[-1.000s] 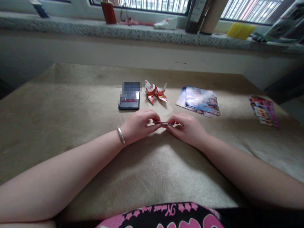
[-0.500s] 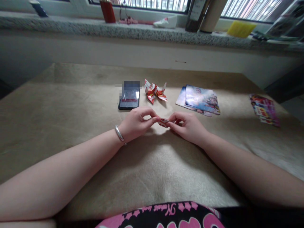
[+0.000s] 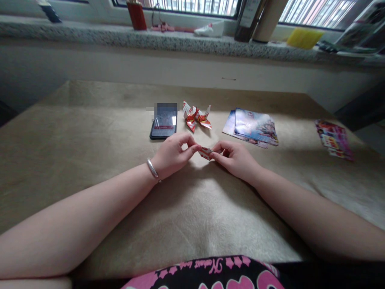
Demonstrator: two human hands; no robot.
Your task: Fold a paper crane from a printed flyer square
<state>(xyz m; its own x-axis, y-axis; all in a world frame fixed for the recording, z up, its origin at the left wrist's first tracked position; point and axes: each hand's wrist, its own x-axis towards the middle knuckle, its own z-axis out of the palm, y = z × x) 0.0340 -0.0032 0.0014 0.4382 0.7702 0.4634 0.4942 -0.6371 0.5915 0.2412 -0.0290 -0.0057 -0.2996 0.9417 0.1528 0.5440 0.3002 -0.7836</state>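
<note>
Between my two hands is a small folded piece of red and white paper, held just above the table. My left hand pinches its left end between thumb and fingers. At the right end, my right hand grips it the same way, with the fingertips partly hidden behind the paper. Just beyond my hands stand folded paper figures in the same red and white, with pointed tips sticking up. A dark smartphone lies beyond my left hand.
Glossy printed sheets lie stacked beyond my right hand. Farther right sit colourful printed papers. A brown cloth covers the table. The stone windowsill behind holds a red lighter-shaped object, a yellow block and bottles.
My left hand has shifted slightly up and left, and more of the folded paper shows between my fingers. Both hands keep their pinch on it.
</note>
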